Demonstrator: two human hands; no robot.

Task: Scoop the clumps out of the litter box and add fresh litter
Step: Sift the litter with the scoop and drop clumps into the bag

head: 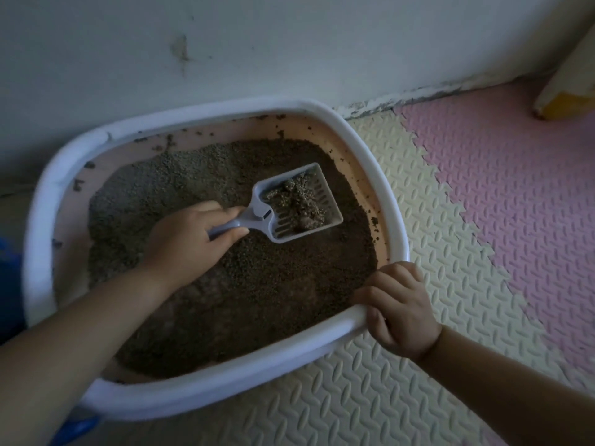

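At the far left edge something blue (9, 284) is peeking in, too dark to identify. The litter box (225, 386) is filling the middle of the frame, sitting against the wall (289, 43). The left hand (190, 243) is wrapping tight around the scoop (289, 204) handle, with clumps (297, 201) sitting in the slotted tray over the litter (225, 300). I'd be shaking it gently and keeping it level so loose grains are dropping through. Lower right, the right hand (399, 310) is clamping the rim, steadying it. Foam mats (483, 220) are covering the floor; no bin or fresh litter is showing.
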